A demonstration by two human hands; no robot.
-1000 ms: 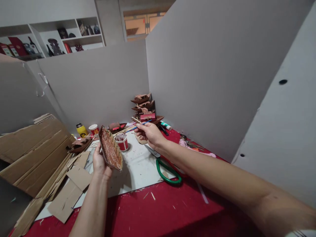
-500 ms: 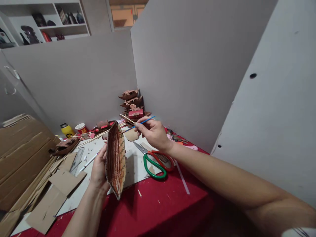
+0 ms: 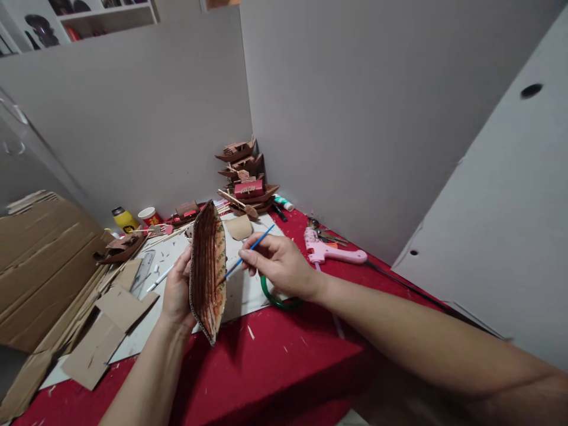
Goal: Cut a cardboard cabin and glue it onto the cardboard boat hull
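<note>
My left hand (image 3: 176, 296) is closed around the left side of a cardboard boat hull (image 3: 205, 272), held upright on end above the table. Its ridged inside is stained wet-looking reddish brown; printed lettering shows through on the right wall. Between the thumb and fingers of my right hand (image 3: 286, 266) is a thin blue paintbrush (image 3: 261, 239). The brush points down and left, its tip at the hull's right wall; I cannot tell how firmly it touches. Under my right hand lie scissors, mostly hidden, with a green handle loop (image 3: 279, 303) showing.
Finished model boats (image 3: 249, 190) are stacked in the back corner. A pink glue gun (image 3: 339, 254) with a cable lies right. Cardboard pieces (image 3: 86, 358), a ruler (image 3: 144, 271), a paper cup (image 3: 149, 214) and a yellow bottle (image 3: 125, 221) are left. Grey panels wall in the table.
My right hand has moved down, bringing the brush tip lower along the hull's right wall and covering most of the scissors. The view has tilted downward; the hull stays in my left hand.
</note>
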